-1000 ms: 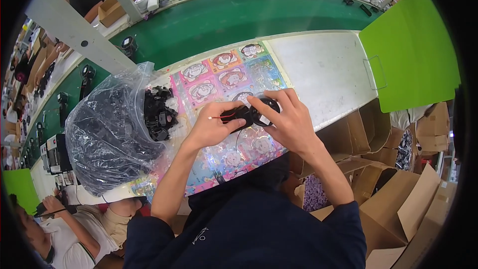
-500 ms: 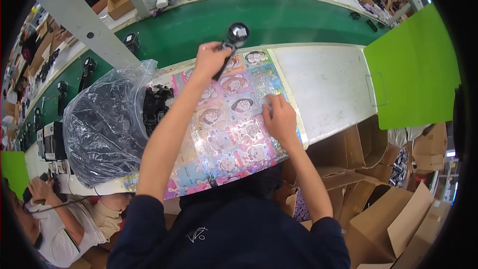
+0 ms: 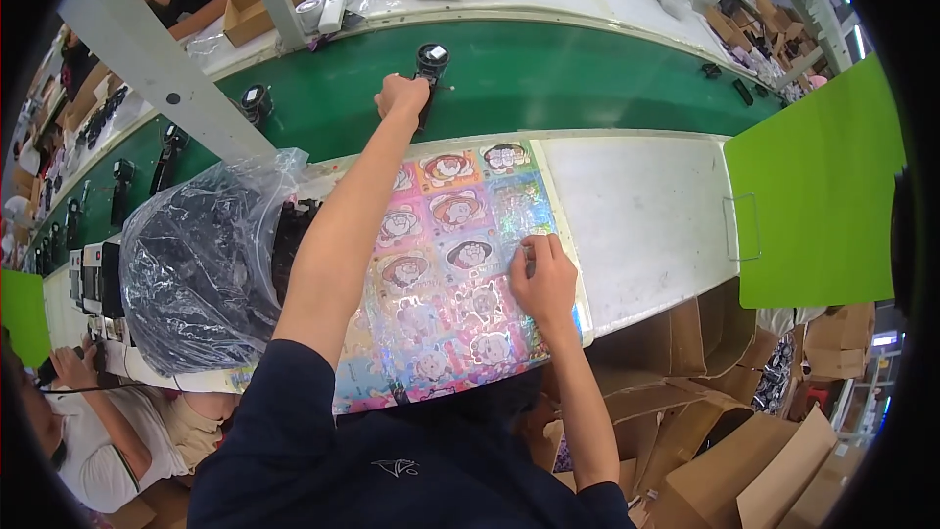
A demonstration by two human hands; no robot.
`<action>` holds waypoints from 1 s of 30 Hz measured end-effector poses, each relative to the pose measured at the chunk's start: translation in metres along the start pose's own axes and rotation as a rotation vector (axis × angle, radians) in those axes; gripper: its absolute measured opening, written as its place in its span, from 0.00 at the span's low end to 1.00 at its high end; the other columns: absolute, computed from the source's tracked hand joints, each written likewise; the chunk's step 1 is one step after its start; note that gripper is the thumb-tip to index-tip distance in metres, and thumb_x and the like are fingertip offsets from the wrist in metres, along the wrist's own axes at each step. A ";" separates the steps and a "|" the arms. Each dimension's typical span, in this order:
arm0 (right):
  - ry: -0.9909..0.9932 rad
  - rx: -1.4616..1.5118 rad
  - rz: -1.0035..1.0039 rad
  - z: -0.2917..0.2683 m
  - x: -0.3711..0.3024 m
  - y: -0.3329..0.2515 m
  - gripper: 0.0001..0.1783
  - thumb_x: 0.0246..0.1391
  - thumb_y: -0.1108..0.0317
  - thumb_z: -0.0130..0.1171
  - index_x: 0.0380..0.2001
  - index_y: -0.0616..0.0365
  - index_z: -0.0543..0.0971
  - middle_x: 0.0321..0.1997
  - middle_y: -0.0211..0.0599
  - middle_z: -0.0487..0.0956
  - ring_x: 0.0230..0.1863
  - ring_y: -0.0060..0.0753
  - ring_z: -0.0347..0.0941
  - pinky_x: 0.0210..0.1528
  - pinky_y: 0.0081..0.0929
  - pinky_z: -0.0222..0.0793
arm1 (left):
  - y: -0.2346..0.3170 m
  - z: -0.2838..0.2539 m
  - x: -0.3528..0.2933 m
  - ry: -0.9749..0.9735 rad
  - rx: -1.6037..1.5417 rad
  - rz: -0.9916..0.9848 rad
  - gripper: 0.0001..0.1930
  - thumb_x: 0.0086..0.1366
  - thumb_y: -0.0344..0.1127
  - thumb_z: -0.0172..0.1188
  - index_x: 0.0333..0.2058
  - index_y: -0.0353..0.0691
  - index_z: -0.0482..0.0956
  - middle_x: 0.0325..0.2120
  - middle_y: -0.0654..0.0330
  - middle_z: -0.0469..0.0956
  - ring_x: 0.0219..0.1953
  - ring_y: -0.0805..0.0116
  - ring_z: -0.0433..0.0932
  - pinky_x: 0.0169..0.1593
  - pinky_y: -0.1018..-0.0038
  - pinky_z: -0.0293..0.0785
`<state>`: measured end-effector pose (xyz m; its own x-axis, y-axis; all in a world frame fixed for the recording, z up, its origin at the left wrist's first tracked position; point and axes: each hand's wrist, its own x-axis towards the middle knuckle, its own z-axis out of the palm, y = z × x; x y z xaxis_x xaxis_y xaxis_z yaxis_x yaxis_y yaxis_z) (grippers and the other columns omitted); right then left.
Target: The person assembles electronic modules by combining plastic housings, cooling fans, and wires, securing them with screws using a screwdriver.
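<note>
Stretched out over the green conveyor belt [image 3: 548,73], my left hand [image 3: 402,95] is closed round the handle of a black handheld device with a round head [image 3: 432,61]. The round head points away from me, and part of the handle shows below my fingers. My right hand [image 3: 545,279] rests on the right side of a shiny sheet printed with cartoon figures [image 3: 455,211]. Its fingers are curled in, and whatever they may hold is hidden. To the left of my left forearm, small black parts [image 3: 291,235] spill from a large clear plastic bag [image 3: 201,274].
More black devices [image 3: 170,149] lie along the belt at left. A grey post [image 3: 171,88] rises behind the bag. A bright green panel [image 3: 818,196] stands at the right end of the white table [image 3: 646,225]. Cardboard boxes [image 3: 754,451] fill the lower right. A co-worker [image 3: 103,421] sits at lower left.
My left hand has moved away from me with the black device, from above the printed sheet to over the conveyor belt. My right hand stays on the sheet, its fingers still curled.
</note>
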<state>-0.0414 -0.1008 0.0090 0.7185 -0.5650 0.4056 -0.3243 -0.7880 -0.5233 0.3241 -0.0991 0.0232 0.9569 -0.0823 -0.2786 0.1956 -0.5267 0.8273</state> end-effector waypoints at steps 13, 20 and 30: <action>0.016 0.010 -0.028 0.007 0.002 -0.002 0.06 0.54 0.71 0.64 0.36 0.56 0.78 0.32 0.38 0.77 0.27 0.42 0.78 0.29 0.38 0.73 | -0.035 -0.044 0.001 0.234 -0.335 0.291 0.21 0.53 0.36 0.70 0.46 0.38 0.81 0.46 0.48 0.81 0.48 0.52 0.79 0.54 0.58 0.75; 0.048 -0.007 -0.043 0.003 0.001 -0.005 0.06 0.55 0.72 0.63 0.36 0.57 0.78 0.32 0.40 0.77 0.28 0.46 0.78 0.31 0.41 0.73 | -0.096 -0.068 -0.120 0.149 -0.304 0.661 0.06 0.59 0.28 0.65 0.36 0.38 0.82 0.34 0.58 0.80 0.36 0.62 0.79 0.43 0.66 0.75; 0.035 -0.032 -0.035 0.005 -0.005 -0.009 0.04 0.58 0.74 0.61 0.37 0.59 0.79 0.32 0.42 0.78 0.29 0.47 0.77 0.32 0.41 0.72 | -0.127 -0.076 -0.152 -0.040 0.060 1.052 0.03 0.57 0.31 0.65 0.31 0.40 0.83 0.34 0.58 0.77 0.43 0.54 0.76 0.50 0.57 0.71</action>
<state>-0.0387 -0.0895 0.0081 0.7077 -0.5451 0.4495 -0.3193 -0.8143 -0.4848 0.1704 0.0448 -0.0026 0.6299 -0.5491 0.5492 -0.7413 -0.2141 0.6361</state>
